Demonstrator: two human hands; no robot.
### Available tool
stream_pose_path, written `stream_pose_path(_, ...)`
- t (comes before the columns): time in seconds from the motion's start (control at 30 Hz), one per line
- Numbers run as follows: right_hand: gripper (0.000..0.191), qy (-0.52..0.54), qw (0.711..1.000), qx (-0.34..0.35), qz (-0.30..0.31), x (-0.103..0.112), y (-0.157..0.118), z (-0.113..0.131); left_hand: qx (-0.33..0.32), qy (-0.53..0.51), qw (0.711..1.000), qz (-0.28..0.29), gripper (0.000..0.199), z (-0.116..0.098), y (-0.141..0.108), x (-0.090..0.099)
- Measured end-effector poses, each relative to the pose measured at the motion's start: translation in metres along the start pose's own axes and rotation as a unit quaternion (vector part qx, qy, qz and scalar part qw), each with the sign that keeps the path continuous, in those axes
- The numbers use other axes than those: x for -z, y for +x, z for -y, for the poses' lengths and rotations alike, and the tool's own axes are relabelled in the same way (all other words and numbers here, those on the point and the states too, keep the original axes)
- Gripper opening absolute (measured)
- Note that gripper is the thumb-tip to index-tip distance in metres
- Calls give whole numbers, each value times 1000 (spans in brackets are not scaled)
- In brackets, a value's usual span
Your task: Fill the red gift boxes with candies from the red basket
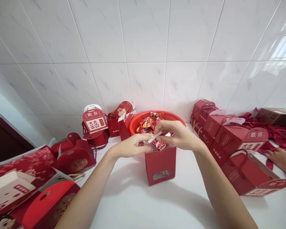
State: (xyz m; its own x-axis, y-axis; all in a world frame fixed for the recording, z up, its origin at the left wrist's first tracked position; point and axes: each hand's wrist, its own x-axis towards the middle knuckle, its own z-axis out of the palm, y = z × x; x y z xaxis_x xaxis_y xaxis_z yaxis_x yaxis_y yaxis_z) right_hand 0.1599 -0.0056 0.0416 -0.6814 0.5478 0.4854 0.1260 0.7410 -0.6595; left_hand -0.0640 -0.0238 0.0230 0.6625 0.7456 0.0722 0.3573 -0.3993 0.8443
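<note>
Box (159, 163) in red card stands upright directly below the grip, its mouth open and a small window low on the side facing the wearer. Between the fingertips, a pale flap (154, 136) rises at an angle from that mouth; just under it shows a red-and-white printed piece (160, 145), whether contents or carton I cannot tell. The right hand (181, 135) pinches the flap between thumb and fingers. The left hand (127, 147) curls at the near-left rim, and whether it grips or merely steadies is unclear. The step looks like working the top panels into place; the next move seems to call for steady left-hand support while the right guides the flap without creasing it. Just beyond the grip sits a red basket (132, 125) of wrapped sweets (146, 122). Farther out, decorated boxes (94, 121) lie leftward, and stacked cartons (238, 136) rightward.
</note>
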Motion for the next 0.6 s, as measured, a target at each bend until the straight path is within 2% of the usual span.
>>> stream_pose_path(0.17,11,-70,997,-1,20,-2,-1,3,-3,35,999,11,22,-1,0,2)
stream_pose_path(0.27,17,-97,995,-8,8,-2,-2,6,1,34,999,4,24,1,1,3)
stream_pose_path(0.43,13,-134,987,-37,83,0,-5,9,-18,18,999,29,27,4,2,5)
stream_pose_path(0.6,22,-147,977,-76,132,1,-6,13,-9,14,999,38,33,6,1,6)
